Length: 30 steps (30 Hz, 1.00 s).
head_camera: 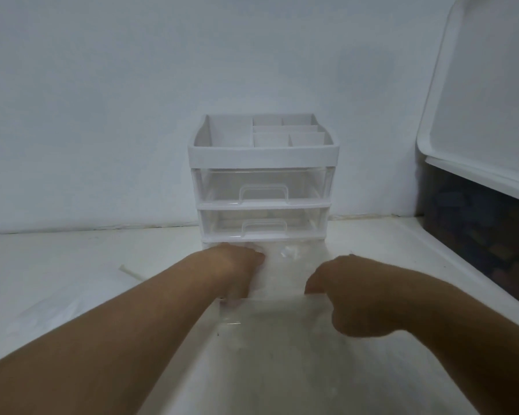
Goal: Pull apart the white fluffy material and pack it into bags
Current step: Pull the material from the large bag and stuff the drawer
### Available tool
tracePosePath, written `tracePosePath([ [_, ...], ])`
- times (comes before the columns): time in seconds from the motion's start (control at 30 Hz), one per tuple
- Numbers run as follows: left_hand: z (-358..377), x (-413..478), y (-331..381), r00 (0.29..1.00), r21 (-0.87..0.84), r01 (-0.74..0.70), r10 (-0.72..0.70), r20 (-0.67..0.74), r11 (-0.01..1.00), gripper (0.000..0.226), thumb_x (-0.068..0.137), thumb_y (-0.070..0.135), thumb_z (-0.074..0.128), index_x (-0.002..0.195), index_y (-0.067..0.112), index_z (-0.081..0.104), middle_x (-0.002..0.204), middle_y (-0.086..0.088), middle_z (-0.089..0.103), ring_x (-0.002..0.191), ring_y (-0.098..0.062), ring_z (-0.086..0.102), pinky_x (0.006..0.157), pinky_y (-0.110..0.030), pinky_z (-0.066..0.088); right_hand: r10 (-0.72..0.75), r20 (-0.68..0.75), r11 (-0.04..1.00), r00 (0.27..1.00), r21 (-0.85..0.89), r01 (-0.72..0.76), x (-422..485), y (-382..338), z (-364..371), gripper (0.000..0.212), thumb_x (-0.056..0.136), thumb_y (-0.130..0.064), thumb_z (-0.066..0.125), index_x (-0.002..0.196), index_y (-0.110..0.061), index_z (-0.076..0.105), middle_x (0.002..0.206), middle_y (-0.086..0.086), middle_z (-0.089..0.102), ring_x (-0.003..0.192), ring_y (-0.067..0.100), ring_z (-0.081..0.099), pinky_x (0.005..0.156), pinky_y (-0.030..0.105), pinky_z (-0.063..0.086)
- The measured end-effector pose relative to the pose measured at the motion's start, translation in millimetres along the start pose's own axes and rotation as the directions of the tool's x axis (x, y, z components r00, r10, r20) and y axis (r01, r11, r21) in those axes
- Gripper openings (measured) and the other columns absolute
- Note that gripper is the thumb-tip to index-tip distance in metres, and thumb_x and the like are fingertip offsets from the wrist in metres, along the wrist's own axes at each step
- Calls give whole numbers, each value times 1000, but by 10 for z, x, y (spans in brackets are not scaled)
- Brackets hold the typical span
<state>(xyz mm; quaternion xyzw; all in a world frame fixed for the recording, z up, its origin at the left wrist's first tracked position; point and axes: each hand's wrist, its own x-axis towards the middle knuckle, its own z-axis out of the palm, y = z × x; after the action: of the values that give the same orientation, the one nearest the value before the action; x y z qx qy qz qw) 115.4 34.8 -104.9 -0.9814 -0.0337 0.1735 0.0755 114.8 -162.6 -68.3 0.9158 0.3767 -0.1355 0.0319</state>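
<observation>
The bottom drawer (277, 314) of a small white and clear drawer unit (264, 157) is pulled out towards me. White fluffy material (283, 278) fills it, with a glint of clear plastic (289, 253) at its back. My left hand (240, 272) reaches down into the drawer's left side, its curled fingers gripping the material. My right hand (346, 295) is curled at the drawer's front right corner, fingers hooked over the front wall. The fingertips of both hands are hidden.
The unit's two upper drawers are closed and look empty. A thin clear plastic sheet (45, 310) and a pale stick (129, 271) lie on the white table at left. A big white lid (480, 100) leans over a dark bin (477, 235) at right.
</observation>
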Motion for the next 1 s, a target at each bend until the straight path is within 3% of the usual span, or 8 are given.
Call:
tracePosePath([
  [0.17,-40,-74,-25,992,-7,47,-47,-121,999,62,89,10,61,147,22,42,143,0,50,129,-23,51,106,-37,46,-7,-57,1000,998,11,8,-7,52,87,58,92,-9,54,144,-31,46,149,-10,45,143,13,31,122,46,-6],
  [0.27,-133,-195,-42,978,-78,43,-57,-199,996,64,91,1,52,149,26,41,150,0,44,137,-21,44,111,-33,39,-10,-256,984,967,172,55,-161,114,94,55,94,-13,58,141,-39,47,147,-18,46,137,5,38,119,31,20],
  [0.37,-116,-296,-102,945,-116,33,-69,-320,993,56,92,-2,47,136,30,57,143,1,52,131,-19,50,107,-32,42,77,-426,957,902,284,52,-355,311,73,42,93,-20,64,130,-38,58,126,-23,57,109,-3,54,93,9,37],
  [0.5,-63,-395,-15,779,-205,88,-195,-596,975,45,90,3,53,117,35,70,128,4,66,115,-19,60,94,-33,48,416,-435,811,799,575,-109,-603,790,236,20,91,-9,65,105,-22,74,94,-9,71,67,-6,61,57,5,39],
  [0.63,-90,-607,426,588,-420,-109,-282,-758,901,34,89,5,55,105,26,76,102,4,75,94,-18,67,81,-30,48,642,-377,675,668,691,-259,-730,1052,544,11,93,-12,65,94,-14,75,80,-4,69,72,12,64,58,18,44],
  [0.77,65,-796,1147,661,-478,-450,-78,-746,754,22,94,26,58,108,32,74,101,20,70,87,2,62,89,-25,50,671,-351,676,653,652,-344,-794,1044,643,11,94,-25,65,90,-18,71,89,2,71,82,18,66,73,26,53],
  [0.87,380,-722,1445,755,-364,-413,91,-649,835,34,97,53,43,116,37,66,120,24,60,113,2,51,104,-21,37,672,-218,669,708,588,-454,-857,977,694,52,92,-42,65,136,-16,55,133,4,61,120,22,58,107,39,44],
  [1.0,653,-639,1489,817,-238,-362,184,-546,902,67,80,64,14,108,33,66,112,22,58,109,-2,51,93,-27,43,677,-149,621,720,641,-451,-840,990,700,66,90,-45,67,143,-11,48,138,7,57,124,25,56,103,35,43],
])
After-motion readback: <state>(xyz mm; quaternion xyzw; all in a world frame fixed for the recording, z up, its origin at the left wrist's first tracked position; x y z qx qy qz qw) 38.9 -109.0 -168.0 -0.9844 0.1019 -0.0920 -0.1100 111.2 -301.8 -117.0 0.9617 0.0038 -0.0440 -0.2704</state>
